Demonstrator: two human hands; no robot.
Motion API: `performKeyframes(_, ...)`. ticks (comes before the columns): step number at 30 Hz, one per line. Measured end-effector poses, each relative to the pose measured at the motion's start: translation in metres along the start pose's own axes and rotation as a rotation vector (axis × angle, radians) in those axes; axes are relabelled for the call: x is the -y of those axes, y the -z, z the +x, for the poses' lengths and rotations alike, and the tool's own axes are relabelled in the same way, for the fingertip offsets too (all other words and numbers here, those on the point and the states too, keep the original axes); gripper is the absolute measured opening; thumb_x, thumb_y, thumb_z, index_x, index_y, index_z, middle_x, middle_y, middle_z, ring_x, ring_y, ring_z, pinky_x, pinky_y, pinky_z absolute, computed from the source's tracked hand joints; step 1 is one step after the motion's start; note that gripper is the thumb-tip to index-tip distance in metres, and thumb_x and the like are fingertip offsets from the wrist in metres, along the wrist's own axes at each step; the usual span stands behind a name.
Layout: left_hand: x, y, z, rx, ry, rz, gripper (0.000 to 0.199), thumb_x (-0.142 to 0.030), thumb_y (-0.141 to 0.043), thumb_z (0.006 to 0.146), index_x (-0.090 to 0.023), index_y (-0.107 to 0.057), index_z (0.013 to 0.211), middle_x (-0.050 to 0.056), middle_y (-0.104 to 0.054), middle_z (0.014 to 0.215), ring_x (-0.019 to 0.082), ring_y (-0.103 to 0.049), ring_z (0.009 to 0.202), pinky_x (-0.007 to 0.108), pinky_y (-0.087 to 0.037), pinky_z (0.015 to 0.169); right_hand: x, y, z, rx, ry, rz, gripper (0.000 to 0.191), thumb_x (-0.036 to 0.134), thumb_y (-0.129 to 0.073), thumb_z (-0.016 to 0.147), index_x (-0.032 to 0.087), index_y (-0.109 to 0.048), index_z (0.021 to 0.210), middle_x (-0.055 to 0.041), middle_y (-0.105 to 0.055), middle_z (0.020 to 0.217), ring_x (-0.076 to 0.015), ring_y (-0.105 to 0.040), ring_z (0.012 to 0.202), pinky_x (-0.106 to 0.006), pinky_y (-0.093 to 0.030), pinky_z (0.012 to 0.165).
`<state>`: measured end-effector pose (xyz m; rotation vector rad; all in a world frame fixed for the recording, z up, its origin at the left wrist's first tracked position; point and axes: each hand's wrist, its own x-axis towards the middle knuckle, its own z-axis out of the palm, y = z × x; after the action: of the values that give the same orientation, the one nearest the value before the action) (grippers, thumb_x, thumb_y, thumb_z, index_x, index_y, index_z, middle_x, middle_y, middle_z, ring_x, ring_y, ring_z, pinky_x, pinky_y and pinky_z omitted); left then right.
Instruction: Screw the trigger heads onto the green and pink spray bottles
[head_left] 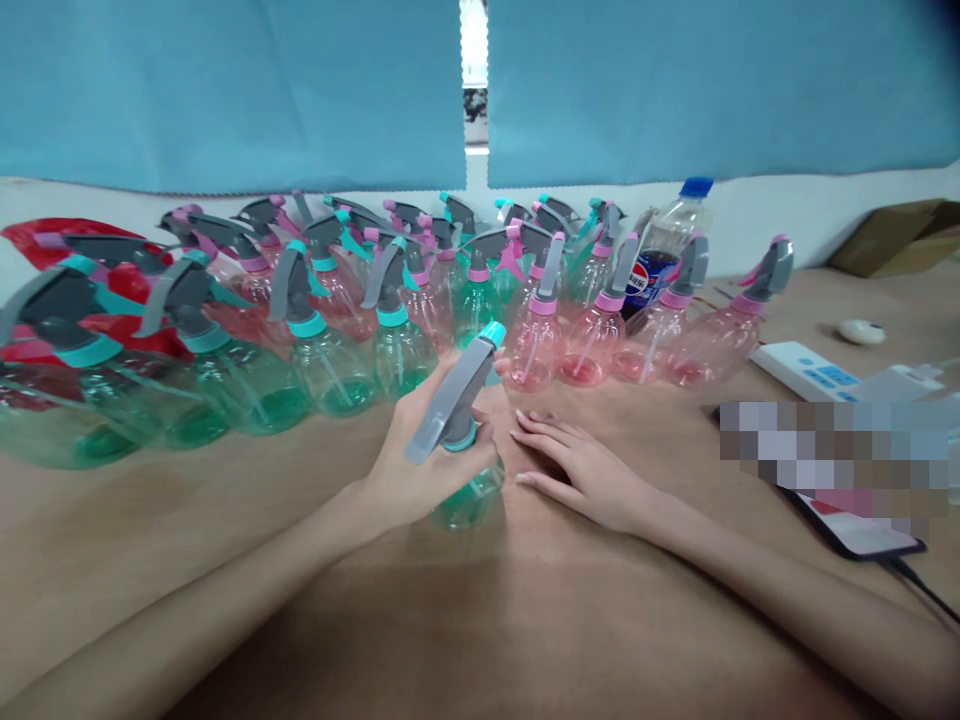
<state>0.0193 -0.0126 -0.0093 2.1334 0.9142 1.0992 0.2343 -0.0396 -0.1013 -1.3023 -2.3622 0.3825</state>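
Observation:
My left hand is wrapped round the neck of a green spray bottle with a grey trigger head and teal collar. The bottle stands upright at the middle of the table, its nozzle turned away from me. Just right of it, my right hand rests palm down on the table with its fingers stretched out, holding nothing. Beyond both hands stand several more spray bottles: green ones such as this bottle to the left, and pink ones such as this bottle to the right.
A cola bottle with a blue cap stands behind the pink bottles. At right lie a white power strip, a phone with a cable, a small white case and a cardboard box. Red plastic shows at far left.

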Motion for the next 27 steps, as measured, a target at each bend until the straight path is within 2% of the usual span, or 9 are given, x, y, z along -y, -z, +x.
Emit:
performKeyframes(8,-0.0013,0.0009,0.0012,0.011,-0.011,0.0,0.045,-0.013,-0.057,0.076,-0.019,-0.051,0.12,-0.004,-0.053,0.071,0.009,-0.046,0.053,0.024,-0.047,0.057,-0.0014,-0.0011,-0.0002,0.008,0.003,-0.02,0.056,0.052,-0.046,0.094,0.018,-0.05,0.138,-0.0111,-0.045,0.148,-0.027,-0.038,0.139,-0.05,-0.032,0.114)
performKeyframes(13,-0.0004,0.0009,0.0003,0.019,0.007,-0.012,0.045,-0.013,-0.057,0.075,-0.02,-0.05,0.12,-0.004,-0.054,0.074,0.009,-0.049,0.055,0.022,-0.046,0.056,0.0002,-0.0001,0.0002,0.01,-0.003,-0.018,0.055,0.051,-0.047,0.094,0.017,-0.051,0.137,-0.012,-0.045,0.148,-0.0269,-0.038,0.138,-0.05,-0.033,0.114)
performKeyframes(18,-0.0019,0.0003,0.0016,0.007,-0.017,0.018,0.043,-0.011,-0.055,0.073,-0.018,-0.051,0.116,-0.006,-0.049,0.066,0.009,-0.047,0.051,0.024,-0.045,0.054,0.0009,0.0007,0.0003,0.014,-0.009,-0.019,0.056,0.052,-0.046,0.094,0.017,-0.051,0.137,-0.0113,-0.044,0.148,-0.0262,-0.038,0.139,-0.049,-0.032,0.114)
performKeyframes(22,-0.001,0.0002,0.0034,-0.021,-0.031,0.046,0.039,-0.01,-0.054,0.071,-0.02,-0.051,0.108,-0.003,-0.053,0.075,0.009,-0.045,0.05,0.024,-0.043,0.051,0.0004,0.0005,0.0003,0.013,-0.009,-0.013,0.055,0.051,-0.047,0.094,0.017,-0.051,0.137,-0.0116,-0.044,0.148,-0.0259,-0.038,0.139,-0.048,-0.031,0.115)
performKeyframes(27,0.0005,0.0015,0.0018,-0.001,-0.034,0.019,0.032,-0.012,-0.055,0.071,-0.021,-0.049,0.102,-0.007,-0.045,0.065,0.01,-0.042,0.049,0.025,-0.04,0.05,-0.0001,-0.0001,0.0,0.004,-0.006,0.0,0.055,0.051,-0.048,0.093,0.018,-0.05,0.138,-0.0115,-0.045,0.148,-0.0273,-0.038,0.138,-0.05,-0.032,0.114)
